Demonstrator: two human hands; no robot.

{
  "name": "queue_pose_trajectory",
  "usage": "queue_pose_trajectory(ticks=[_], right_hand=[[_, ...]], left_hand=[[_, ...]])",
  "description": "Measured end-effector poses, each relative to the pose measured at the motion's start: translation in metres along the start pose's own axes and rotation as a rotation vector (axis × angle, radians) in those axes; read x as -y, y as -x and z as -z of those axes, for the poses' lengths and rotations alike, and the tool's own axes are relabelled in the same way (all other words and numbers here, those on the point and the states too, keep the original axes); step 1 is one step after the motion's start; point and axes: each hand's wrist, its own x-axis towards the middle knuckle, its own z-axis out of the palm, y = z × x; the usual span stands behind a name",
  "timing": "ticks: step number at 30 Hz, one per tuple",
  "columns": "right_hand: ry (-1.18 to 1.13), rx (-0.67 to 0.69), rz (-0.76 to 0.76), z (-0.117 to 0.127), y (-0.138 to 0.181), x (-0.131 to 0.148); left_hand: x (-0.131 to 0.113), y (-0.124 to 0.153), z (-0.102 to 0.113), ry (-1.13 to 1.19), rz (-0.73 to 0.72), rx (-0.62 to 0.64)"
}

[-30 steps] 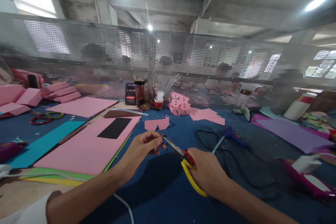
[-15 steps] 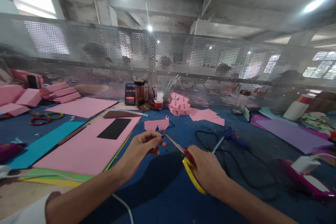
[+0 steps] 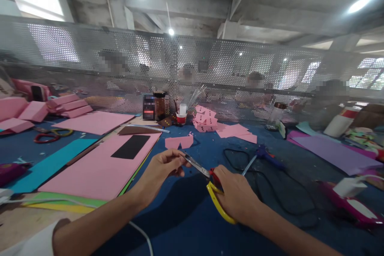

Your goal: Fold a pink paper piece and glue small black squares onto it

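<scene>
Yellow-handled steel scissors (image 3: 210, 182), gripped firmly at the loops by the right hand (image 3: 237, 198); left hand (image 3: 163, 168) pinches narrow at the blade tips, on something too small to tell.

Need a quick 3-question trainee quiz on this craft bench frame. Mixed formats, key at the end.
1. True or false: the right hand holds the yellow-handled metal scissors.
2. What colour is the large flat sheet under the flat black rectangular piece? A pink, B purple, C green.
3. Fill in: the scissors' blades point toward the ___ hand.
Key: 1 true; 2 A; 3 left hand.
</scene>
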Motion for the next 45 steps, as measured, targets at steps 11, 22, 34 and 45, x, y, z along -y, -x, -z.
queue_pose_trajectory(ticks=[11,22,34,45], right_hand=[[-0.036,0.036,-0.02,0.002,-0.001,0.0],[-0.021,0.028,-0.035,0.001,-0.001,-0.002],[-0.06,0.019,-0.035,-0.002,-0.001,-0.002],[-0.064,0.034,-0.038,0.001,-0.001,0.0]], left_hand=[[0.005,-0.001,0.002,0.007,-0.022,0.028],[0.005,-0.002,0.002,0.072,0.018,0.05],[0.008,-0.003,0.006,0.111,0.056,-0.013],[0.006,-0.004,0.003,0.073,0.048,-0.005]])
